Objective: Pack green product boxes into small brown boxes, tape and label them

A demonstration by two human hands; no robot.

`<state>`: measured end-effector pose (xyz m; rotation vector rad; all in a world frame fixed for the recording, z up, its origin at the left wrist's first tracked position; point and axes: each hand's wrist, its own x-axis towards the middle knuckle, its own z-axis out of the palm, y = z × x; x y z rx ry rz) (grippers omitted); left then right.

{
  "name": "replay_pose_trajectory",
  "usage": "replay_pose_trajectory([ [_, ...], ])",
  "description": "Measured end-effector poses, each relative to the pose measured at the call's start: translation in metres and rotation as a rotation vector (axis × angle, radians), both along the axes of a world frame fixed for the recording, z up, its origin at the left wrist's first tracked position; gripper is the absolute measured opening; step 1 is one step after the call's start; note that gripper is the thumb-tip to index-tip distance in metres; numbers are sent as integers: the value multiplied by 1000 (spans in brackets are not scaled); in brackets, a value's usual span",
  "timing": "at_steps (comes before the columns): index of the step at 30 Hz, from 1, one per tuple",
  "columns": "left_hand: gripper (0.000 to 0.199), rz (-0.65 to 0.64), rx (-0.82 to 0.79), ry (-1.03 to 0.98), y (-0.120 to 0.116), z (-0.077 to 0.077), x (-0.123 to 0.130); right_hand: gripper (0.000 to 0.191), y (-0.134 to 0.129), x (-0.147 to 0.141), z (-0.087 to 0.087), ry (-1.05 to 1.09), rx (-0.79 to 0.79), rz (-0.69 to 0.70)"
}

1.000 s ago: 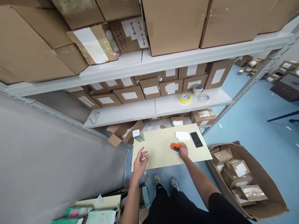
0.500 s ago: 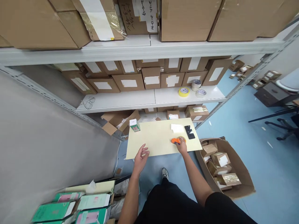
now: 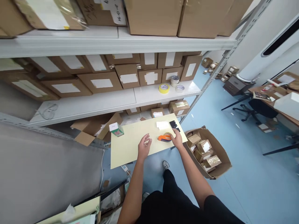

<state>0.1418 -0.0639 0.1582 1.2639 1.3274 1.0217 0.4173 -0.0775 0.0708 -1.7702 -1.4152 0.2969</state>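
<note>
On the pale yellow board [image 3: 133,143] lies an orange tape dispenser [image 3: 164,137] with a roll of tape in it. Beside its right end is my right hand [image 3: 177,139], thumb and fingers parted, holding nothing that I can see. Its fingertips reach to the black phone [image 3: 173,124], partly covering the phone's lower end. A sheet of white labels [image 3: 163,125] lies left of the phone. My left hand [image 3: 144,147] hovers over the board's front edge, fingers loosely spread and holding nothing. At the board's left back corner stands a small white and green box [image 3: 116,129].
A large open carton [image 3: 221,155] of small parcels stands on the floor to the right. Behind the board, a metal shelf [image 3: 100,104] bears cardboard boxes [image 3: 102,83] and tape rolls [image 3: 164,88]. An open cardboard box [image 3: 87,137] sits at the left.
My right hand has let go of the tape dispenser and moved right, towards the phone. My left hand stays open near the front edge. The view has turned to the right.
</note>
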Motion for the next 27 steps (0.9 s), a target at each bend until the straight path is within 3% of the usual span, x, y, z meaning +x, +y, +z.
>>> replay_pose_trajectory([
  [4,55,31,-49,55,27,-20,35,47,33,60,-25,-9,-55,-148],
  [10,52,60,-140,102,60,-57,94,49,88,137,-86,-17,-311,-210],
  [13,51,9,-167,110,71,-69,120,50,113,156,-116,-40,-449,-160],
  [17,48,0,-191,146,80,-78,138,52,133,158,-147,-67,-603,-139],
  [22,46,32,-229,173,84,-81,146,59,139,151,-160,-86,-703,-167],
  [27,44,63,-232,160,85,-71,153,56,137,147,-143,-29,-560,-161],
])
